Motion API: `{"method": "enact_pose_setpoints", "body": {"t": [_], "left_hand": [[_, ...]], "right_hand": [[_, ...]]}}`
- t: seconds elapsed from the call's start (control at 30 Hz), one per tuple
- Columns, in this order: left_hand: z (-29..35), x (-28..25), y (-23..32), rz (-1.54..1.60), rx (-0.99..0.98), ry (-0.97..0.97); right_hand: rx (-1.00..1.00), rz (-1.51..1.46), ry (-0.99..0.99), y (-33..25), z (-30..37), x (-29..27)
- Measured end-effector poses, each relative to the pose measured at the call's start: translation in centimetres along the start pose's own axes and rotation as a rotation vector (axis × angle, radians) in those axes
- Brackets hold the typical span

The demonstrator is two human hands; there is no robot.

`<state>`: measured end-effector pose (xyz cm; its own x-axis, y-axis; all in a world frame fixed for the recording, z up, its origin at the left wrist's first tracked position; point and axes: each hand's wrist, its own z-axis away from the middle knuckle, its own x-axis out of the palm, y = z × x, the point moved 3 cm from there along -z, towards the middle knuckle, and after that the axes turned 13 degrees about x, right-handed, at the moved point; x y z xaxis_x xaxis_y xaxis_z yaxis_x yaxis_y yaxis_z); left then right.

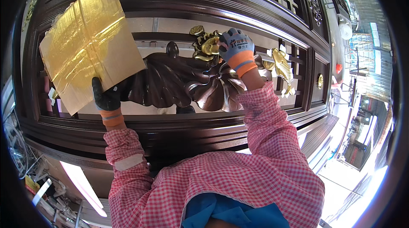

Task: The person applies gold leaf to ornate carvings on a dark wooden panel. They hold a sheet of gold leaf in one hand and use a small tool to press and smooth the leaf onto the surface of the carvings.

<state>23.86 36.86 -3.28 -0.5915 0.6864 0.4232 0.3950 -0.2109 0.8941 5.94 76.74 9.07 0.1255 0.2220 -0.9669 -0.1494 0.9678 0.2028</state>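
My left hand (pixel 106 98), in a glove with dark fingers and an orange cuff, grips the lower edge of a brown cardboard sheet (pixel 115 60) smeared with shiny gold. The sheet is tilted up over the left end of a dark carved wooden panel. At the panel's middle, my right hand (pixel 237 49), in a grey and orange glove, curls its fingers against a gold-coloured carving (pixel 210 47). Whatever those fingers may hold is hidden. Just below spreads a glossy brown carved leaf (pixel 217 89), joined to a wider one on its left.
A gold fish-shaped carving (pixel 282 68) with bits of white tape around it lies right of my right hand. A dark wooden frame (pixel 179 128) surrounds the openwork. A round gold ornament (pixel 320 81) sits in the right side panel. Cables and clutter (pixel 21 151) fill the far left.
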Motion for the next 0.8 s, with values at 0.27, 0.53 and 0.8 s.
{"method": "enact_pose_setpoints", "body": {"t": [0.27, 0.53, 0.8], "left_hand": [[0.6, -0.7, -0.2, -0.526, 0.340, -0.240], [0.9, -0.1, 0.3, -0.514, 0.393, -0.226], [0.6, -0.1, 0.2, -0.561, 0.429, -0.270]], "right_hand": [[-0.022, 0.020, 0.001, 1.0, -0.9, -0.3], [-0.064, 0.106, -0.164, -0.3, -1.0, -2.2], [-0.147, 0.176, -0.171, -0.5, -1.5, -2.6]]}}
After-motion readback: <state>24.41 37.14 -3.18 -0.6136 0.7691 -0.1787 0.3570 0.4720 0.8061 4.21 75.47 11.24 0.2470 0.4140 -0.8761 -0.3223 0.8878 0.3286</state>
